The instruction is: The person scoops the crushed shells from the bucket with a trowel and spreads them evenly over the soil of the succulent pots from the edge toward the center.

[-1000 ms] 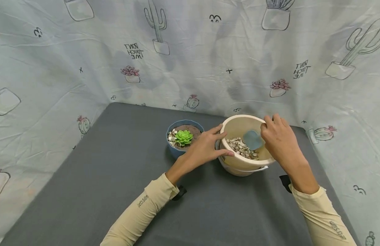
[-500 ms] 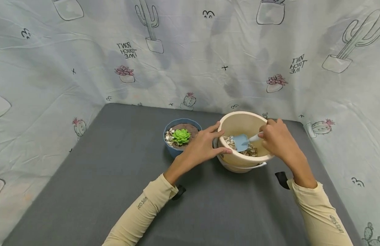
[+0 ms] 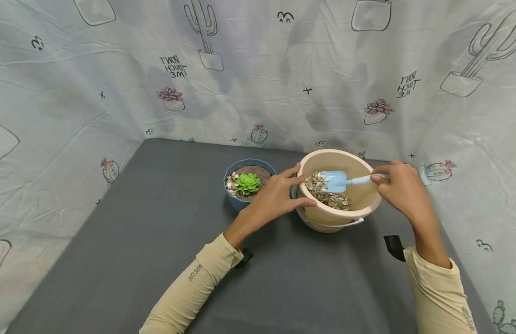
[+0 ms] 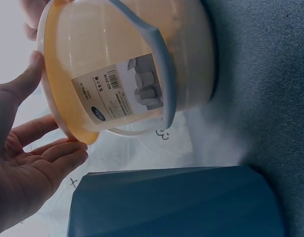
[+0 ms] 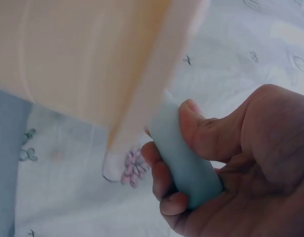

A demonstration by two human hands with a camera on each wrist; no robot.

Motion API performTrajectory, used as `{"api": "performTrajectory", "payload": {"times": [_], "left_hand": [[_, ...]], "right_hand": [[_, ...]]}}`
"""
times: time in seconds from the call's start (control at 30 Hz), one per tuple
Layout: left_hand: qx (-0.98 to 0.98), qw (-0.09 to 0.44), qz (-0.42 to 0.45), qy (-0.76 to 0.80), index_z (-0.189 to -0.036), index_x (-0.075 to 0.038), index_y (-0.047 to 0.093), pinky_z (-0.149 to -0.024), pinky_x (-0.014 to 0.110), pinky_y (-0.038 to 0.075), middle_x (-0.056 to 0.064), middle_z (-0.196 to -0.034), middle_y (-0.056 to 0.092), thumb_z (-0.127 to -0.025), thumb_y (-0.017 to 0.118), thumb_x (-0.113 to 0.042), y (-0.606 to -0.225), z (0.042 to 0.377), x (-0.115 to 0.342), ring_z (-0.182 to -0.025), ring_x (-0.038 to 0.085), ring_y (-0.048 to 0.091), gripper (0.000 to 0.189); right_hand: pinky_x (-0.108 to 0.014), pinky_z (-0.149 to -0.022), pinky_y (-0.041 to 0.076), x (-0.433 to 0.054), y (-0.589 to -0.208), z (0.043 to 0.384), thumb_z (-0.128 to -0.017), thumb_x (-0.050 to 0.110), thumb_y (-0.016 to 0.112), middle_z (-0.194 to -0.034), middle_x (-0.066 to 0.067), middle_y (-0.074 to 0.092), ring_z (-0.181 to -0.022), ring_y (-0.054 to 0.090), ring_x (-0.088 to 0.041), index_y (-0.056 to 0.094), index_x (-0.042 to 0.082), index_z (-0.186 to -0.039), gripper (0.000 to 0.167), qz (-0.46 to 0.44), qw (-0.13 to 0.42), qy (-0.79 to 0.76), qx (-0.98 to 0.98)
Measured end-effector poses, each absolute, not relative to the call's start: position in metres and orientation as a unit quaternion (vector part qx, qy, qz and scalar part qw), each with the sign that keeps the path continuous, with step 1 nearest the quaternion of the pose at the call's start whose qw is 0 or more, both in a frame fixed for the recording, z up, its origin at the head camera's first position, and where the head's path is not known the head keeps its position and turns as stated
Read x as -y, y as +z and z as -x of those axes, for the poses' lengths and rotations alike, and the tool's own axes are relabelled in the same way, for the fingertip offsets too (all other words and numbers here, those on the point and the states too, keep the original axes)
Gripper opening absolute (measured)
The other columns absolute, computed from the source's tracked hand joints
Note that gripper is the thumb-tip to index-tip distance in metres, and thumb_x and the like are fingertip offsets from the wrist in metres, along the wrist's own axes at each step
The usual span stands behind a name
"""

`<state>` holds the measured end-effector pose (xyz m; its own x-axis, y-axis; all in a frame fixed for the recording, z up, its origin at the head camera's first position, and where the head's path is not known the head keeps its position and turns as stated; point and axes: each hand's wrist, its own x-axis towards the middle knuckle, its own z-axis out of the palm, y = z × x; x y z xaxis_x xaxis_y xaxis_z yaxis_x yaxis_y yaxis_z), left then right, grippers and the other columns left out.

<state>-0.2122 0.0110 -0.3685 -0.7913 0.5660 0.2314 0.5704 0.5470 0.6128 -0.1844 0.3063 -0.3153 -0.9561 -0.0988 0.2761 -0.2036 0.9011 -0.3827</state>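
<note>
A cream bucket (image 3: 325, 215) holding small pale stones (image 3: 335, 200) stands at the table's right side. My left hand (image 3: 274, 197) rests on its rim from the left, thumb and fingers spread apart and fairly straight; the left wrist view shows the fingertips against the rim (image 4: 68, 128). Over the stones, inside the bucket's mouth, is the blade of a light blue trowel (image 3: 335, 181). My right hand (image 3: 404, 190) grips the trowel's handle (image 5: 184, 158), fingers curled round it, just beyond the right rim. Several stones lie on the blade's tip.
Left of the bucket, a blue pot (image 3: 237, 202) holds brown soil, a green succulent (image 3: 247, 183) and some white stones. The bucket's handle (image 3: 354, 223) hangs down its front. Printed cloth (image 3: 258, 69) hangs behind the grey table (image 3: 166, 222).
My right hand has drawn back to the right, and the trowel's blade has come up and levelled above the stones. My left hand stays at the rim.
</note>
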Motion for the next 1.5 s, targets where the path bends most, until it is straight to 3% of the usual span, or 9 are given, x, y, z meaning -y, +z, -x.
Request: {"api": "performTrajectory", "payload": {"times": [0.43,0.53,0.67,0.77,0.93,1.07,1.17,1.27,1.5], "left_hand": [[0.869,0.031,0.358,-0.340,-0.154,-0.006,0.053,-0.111,0.045,0.054,0.018,-0.167,0.041,-0.091,0.080,-0.044,-0.369,0.217,0.007,-0.147,0.033,0.053,0.078],[0.873,0.058,0.353,-0.332,-0.156,-0.007,0.050,-0.102,0.040,0.058,0.016,-0.165,0.044,-0.090,0.081,-0.043,-0.365,0.221,0.029,-0.112,0.024,0.074,0.081],[0.889,0.045,0.304,-0.340,-0.161,-0.010,0.041,-0.110,0.047,0.053,0.013,-0.169,0.038,-0.089,0.083,-0.043,-0.356,0.227,0.081,-0.120,0.026,0.070,0.090],[0.904,0.001,0.261,-0.339,-0.164,-0.010,0.034,-0.123,0.060,0.038,0.013,-0.172,0.032,-0.086,0.086,-0.043,-0.358,0.233,0.117,-0.157,0.038,0.037,0.099],[0.915,-0.067,0.247,-0.311,-0.166,-0.003,0.021,-0.124,0.060,0.037,0.021,-0.172,0.027,-0.080,0.091,-0.045,-0.372,0.237,0.142,-0.156,0.042,0.035,0.119],[0.919,-0.087,0.247,-0.295,-0.168,-0.003,0.010,-0.104,0.053,0.055,0.028,-0.117,0.072,-0.076,0.092,-0.050,-0.380,0.236,0.142,-0.102,0.041,0.072,0.132],[0.923,-0.084,0.229,-0.298,-0.169,-0.006,0.007,-0.086,0.047,0.055,0.012,-0.062,0.059,-0.073,0.094,-0.051,-0.385,0.234,0.140,-0.054,0.027,0.055,0.137],[0.925,-0.074,0.222,-0.298,-0.169,-0.006,0.008,-0.080,0.039,0.053,-0.001,-0.054,0.050,-0.072,0.094,-0.052,-0.388,0.232,0.140,-0.048,0.011,0.041,0.137],[0.926,-0.059,0.222,-0.300,-0.168,-0.005,0.010,-0.070,0.035,0.049,-0.002,-0.052,0.045,-0.072,0.094,-0.052,-0.388,0.231,0.145,-0.046,0.010,0.038,0.136]], "right_hand": [[-0.027,-0.053,0.032,-0.315,-0.290,0.155,-0.101,0.005,0.062,-0.104,-0.031,0.065,-0.067,0.043,-0.024,0.074,-0.014,-0.111,0.024,-0.011,0.132,0.211,0.968],[-0.027,-0.055,0.032,-0.311,-0.285,0.148,-0.101,0.006,0.063,-0.103,-0.030,0.066,-0.071,0.045,-0.027,0.074,-0.013,-0.112,0.024,-0.009,0.145,0.208,0.967],[-0.024,-0.057,0.033,-0.291,-0.279,0.146,-0.102,0.007,0.063,-0.104,-0.030,0.067,-0.077,0.048,-0.030,0.074,-0.012,-0.115,0.026,-0.015,0.161,0.218,0.963],[-0.021,-0.057,0.033,-0.270,-0.274,0.149,-0.101,0.006,0.065,-0.105,-0.031,0.069,-0.079,0.050,-0.030,0.075,-0.013,-0.114,0.025,-0.035,0.175,0.234,0.956],[-0.027,-0.063,0.036,-0.229,-0.273,0.163,-0.100,0.006,0.067,-0.104,-0.031,0.070,-0.078,0.052,-0.032,0.075,-0.013,-0.115,0.025,-0.085,0.167,0.253,0.949],[-0.036,-0.070,0.038,-0.192,-0.280,0.177,-0.101,0.006,0.064,-0.108,-0.030,0.069,-0.085,0.053,-0.035,0.075,-0.011,-0.117,0.026,-0.110,0.118,0.272,0.949],[-0.038,-0.074,0.038,-0.164,-0.287,0.191,-0.101,0.005,0.062,-0.106,-0.028,0.068,-0.087,0.053,-0.036,0.076,-0.009,-0.115,0.025,-0.122,0.079,0.272,0.951],[-0.042,-0.079,0.040,-0.137,-0.291,0.204,-0.100,0.004,0.061,-0.103,-0.028,0.068,-0.088,0.054,-0.039,0.077,-0.009,-0.112,0.024,-0.147,0.066,0.235,0.958],[-0.045,-0.077,0.038,-0.089,-0.276,0.212,-0.097,0.006,0.067,-0.085,-0.021,0.059,-0.077,0.042,-0.034,0.074,-0.003,-0.080,0.021,-0.188,0.132,0.083,0.970]]}}
